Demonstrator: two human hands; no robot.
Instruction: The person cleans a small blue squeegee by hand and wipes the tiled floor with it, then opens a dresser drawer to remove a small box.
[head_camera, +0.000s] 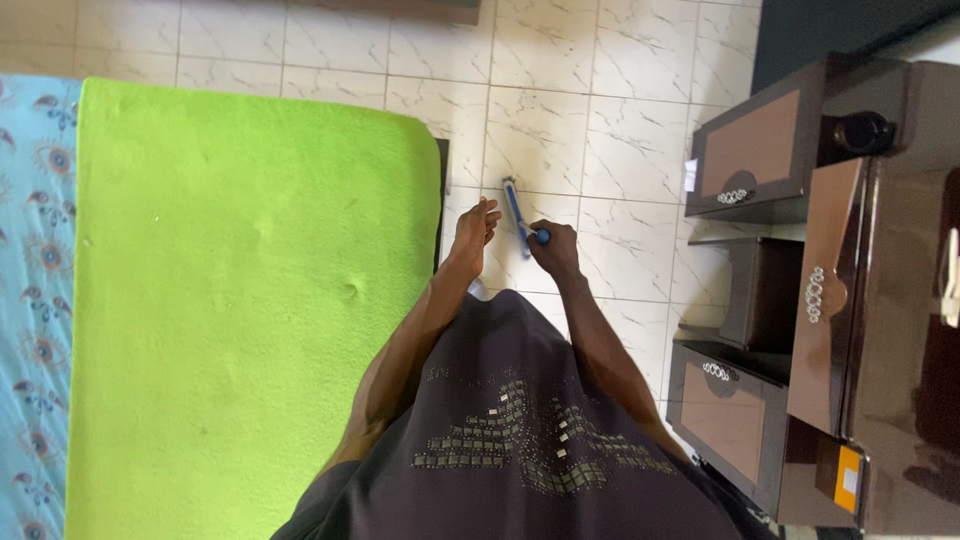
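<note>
Dark studded garment (520, 440) nearest, below both forearms. Right hand (553, 250) clenched around blue stick-shaped tool (517, 212), angled over white tiled floor (620, 150). Left hand (474, 232) released, fingers loose, just beside tool. Green mattress (250, 300) at left; brown cabinet (800, 290) at right.

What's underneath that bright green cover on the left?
A blue patterned sheet shows along the left edge of the green cover. Whatever lies beneath its middle is hidden.

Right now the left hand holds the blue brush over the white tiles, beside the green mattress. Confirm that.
Not quite: the right hand holds the blue brush; the left hand is empty. The head view shows it. The white tiles and green mattress are as stated.
</note>
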